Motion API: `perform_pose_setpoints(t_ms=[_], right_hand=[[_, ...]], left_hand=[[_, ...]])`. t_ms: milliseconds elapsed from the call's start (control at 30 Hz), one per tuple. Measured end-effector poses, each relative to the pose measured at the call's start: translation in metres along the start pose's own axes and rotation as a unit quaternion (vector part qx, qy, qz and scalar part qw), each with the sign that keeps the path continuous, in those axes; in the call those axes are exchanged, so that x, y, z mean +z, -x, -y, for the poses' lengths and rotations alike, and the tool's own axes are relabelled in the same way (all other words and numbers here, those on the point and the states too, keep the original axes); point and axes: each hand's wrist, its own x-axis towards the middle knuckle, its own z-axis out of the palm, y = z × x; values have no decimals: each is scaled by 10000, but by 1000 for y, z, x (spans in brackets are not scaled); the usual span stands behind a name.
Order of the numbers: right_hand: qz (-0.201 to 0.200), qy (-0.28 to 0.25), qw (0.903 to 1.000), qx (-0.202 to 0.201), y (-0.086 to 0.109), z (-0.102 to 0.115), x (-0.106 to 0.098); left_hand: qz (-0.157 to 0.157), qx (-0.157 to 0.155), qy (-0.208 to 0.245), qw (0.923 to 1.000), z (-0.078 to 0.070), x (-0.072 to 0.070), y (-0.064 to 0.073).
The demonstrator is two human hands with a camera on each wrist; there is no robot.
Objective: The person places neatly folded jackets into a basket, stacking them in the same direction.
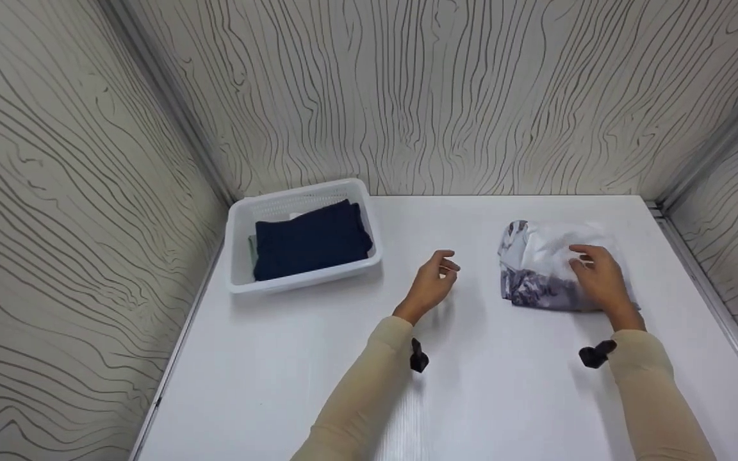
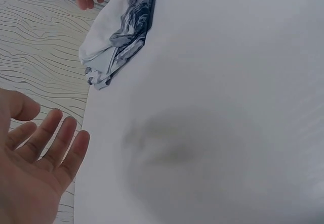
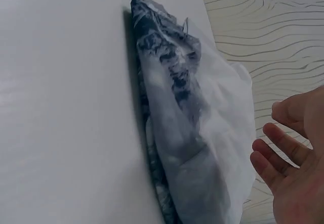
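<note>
A folded white cloth with a grey-blue printed pattern (image 1: 539,285) lies at the right of the white table. My right hand (image 1: 601,282) hovers over its right part, fingers loosely bent and holding nothing. In the right wrist view, that hand (image 3: 298,168) shows apart from the cloth (image 3: 174,77). My left hand (image 1: 430,287) is above the table between the cloth and the basket, with nothing in it. Its fingers are relaxed and spread in the left wrist view, where the cloth's patterned corner (image 2: 126,34) lies beyond.
A white plastic basket (image 1: 305,280) stands at the back left, holding a folded dark navy cloth (image 1: 311,243) with bits of green and white beneath. Wood-grain-patterned panels (image 1: 407,96) close off the white table (image 1: 266,365) at the back and both sides.
</note>
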Motion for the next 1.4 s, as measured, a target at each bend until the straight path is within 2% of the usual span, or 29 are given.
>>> perform_pose_setpoints(t_ms=[133,200,267,333,433,500,567,667,767,1067,1233,1400], right_hand=[[-367,326,9986,-188,5,-17,-5],[-499,557,9971,-108,6,-24,-7],[-462,767,9957,238,7,-29,-9],[-239,853,9933,739,8,-33,-10],[194,834,9839,1571,11,-38,-14],[342,717,9763,2014,12,-42,-16],[366,708,9688,2348,14,-47,-17],[328,800,9614,2613,15,-53,-17],[298,851,9618,2586,16,-55,-17],[429,536,9780,1969,16,-53,-1],[592,336,9821,1754,17,-44,12],[793,148,9838,1604,15,-29,26]], left_hand=[[114,-141,9,9998,-1,7,-3],[160,-193,-12,9997,-1,10,-4],[206,-228,-72,9995,-1,13,-5],[233,-217,-91,9995,0,15,-5],[293,-222,-66,9993,0,18,-5],[329,-219,-26,9992,0,19,-5],[359,-214,-29,9991,-1,18,-5],[357,-224,-44,9991,-1,16,-6],[327,-290,-39,9990,0,15,-6],[303,-401,-32,9987,8,13,-2],[353,-429,-84,9984,11,13,-1],[305,-622,-53,9976,16,10,-3]])
